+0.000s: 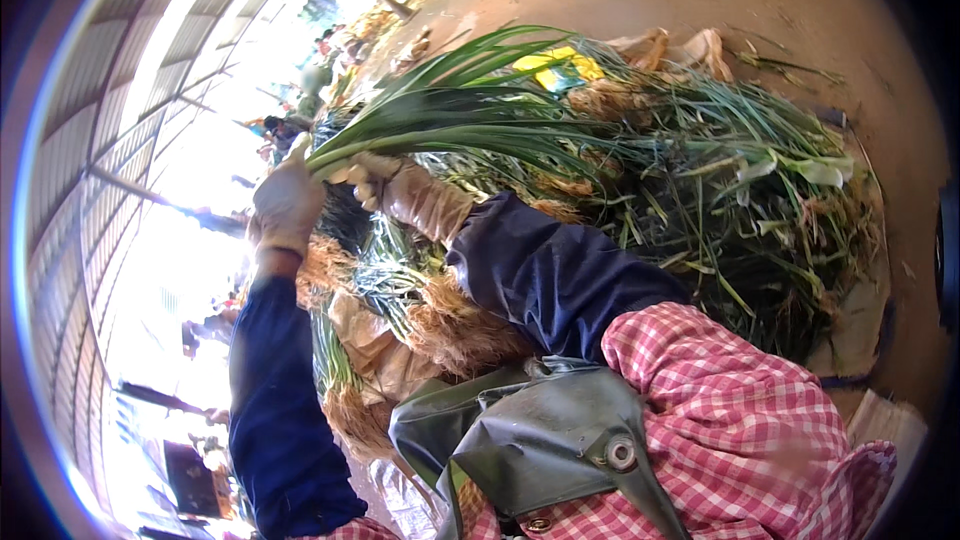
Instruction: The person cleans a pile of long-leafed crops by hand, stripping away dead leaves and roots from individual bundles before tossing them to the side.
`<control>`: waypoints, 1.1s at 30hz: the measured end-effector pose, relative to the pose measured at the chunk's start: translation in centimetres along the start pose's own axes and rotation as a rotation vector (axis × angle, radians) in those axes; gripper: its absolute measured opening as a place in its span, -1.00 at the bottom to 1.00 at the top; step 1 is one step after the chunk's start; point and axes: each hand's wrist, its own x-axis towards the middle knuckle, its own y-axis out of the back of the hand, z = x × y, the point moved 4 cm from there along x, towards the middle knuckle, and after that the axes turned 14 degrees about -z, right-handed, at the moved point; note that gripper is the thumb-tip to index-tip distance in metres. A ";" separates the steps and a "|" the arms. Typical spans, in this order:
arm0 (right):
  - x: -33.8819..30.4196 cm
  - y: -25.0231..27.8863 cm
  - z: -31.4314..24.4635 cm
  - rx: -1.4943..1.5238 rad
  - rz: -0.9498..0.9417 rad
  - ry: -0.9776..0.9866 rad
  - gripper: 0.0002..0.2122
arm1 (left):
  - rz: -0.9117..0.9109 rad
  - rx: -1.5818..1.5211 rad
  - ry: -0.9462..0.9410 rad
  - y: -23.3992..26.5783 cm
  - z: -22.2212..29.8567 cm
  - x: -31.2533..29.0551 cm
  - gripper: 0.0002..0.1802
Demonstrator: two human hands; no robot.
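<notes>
My left hand (288,205), in a pale glove, is closed round the lower ends of a bunch of spring onions (450,120). The long green leaves fan out to the right, above the pile. Just right of it, my gloved right hand (405,195) is against the underside of the stems, its fingers curled. Whether anything is pinched in those fingers is hidden. Below my hands lie tied bundles of spring onions with brown, stringy roots (455,325). A large heap of loose green leaves (740,210) spreads to my right.
A yellow and green bag (560,70) lies at the heap's far side. Brown earth floor (780,0) stretches beyond. A dark green apron (550,430) covers my front. At left, people and more goods show in glare under a metal-framed roof (130,90).
</notes>
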 end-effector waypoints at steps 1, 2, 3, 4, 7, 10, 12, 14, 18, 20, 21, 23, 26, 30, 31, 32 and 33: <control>-0.2 -0.4 0.2 -0.047 -0.020 0.008 -0.76 | 0.024 0.019 -0.011 -0.3 -0.5 -0.5 -0.41; -0.5 -0.7 0.7 -0.096 -0.039 0.006 -0.77 | 0.049 0.030 -0.017 -0.6 -0.9 -1.2 -0.41; -1.2 -1.8 0.3 -0.123 -0.014 -0.017 -0.78 | 0.120 0.063 -0.036 -1.0 -0.8 -1.9 -0.37; -1.7 -0.5 0.7 -0.182 0.024 -0.046 -0.78 | 0.123 0.084 -0.034 -1.5 -0.5 -1.9 -0.34; -3.3 -1.7 -0.6 -0.371 0.019 -0.053 -0.82 | 0.132 0.157 -0.004 -1.3 -0.3 -2.2 -0.17; -5.6 -1.2 -4.2 -0.830 -0.201 0.100 -0.85 | 0.292 0.215 -0.089 0.9 -0.4 -1.5 -0.11; -11.3 -0.5 -6.0 -1.242 -0.155 -0.168 -0.81 | 0.363 0.354 -0.071 0.7 -2.6 -2.5 -0.10; -17.1 1.7 -9.4 -1.031 0.053 -0.322 -0.73 | 0.336 0.409 0.064 1.2 -5.5 -1.5 -0.11; -29.6 6.8 -22.8 -1.109 0.678 -0.257 -0.74 | 0.406 0.561 0.075 4.1 -10.6 -2.3 -0.25; -35.8 7.5 -28.6 -1.083 1.020 -0.254 -0.81 | 0.512 0.663 0.138 6.1 -13.8 -4.3 -0.39; -37.5 6.0 -30.2 -1.135 1.063 -0.249 -0.82 | 0.554 0.689 0.200 5.0 -20.7 -5.1 -0.47; -41.2 4.8 -33.6 -1.104 1.169 -0.238 -0.79 | 0.412 0.629 0.203 5.3 -26.1 -5.4 -0.60; -45.0 8.3 -38.6 -0.689 0.872 -0.359 -0.73 | 0.332 1.015 0.289 6.6 -32.2 -6.6 -0.57; -40.1 6.3 -33.8 -1.070 1.267 -0.668 -0.78 | 0.206 0.906 0.405 6.6 -34.5 -9.3 -0.69; -39.0 7.0 -33.5 -1.143 1.239 -0.719 -0.75 | 0.211 0.851 0.446 6.9 -34.7 -10.1 -0.74; -38.4 8.3 -32.8 -1.307 1.163 -0.700 -0.76 | 0.216 0.811 0.487 8.2 -34.5 -11.1 -0.78; -37.1 8.3 -32.6 -1.367 1.125 -0.713 -0.80 | 0.238 0.537 0.545 9.8 -28.5 -11.4 -0.77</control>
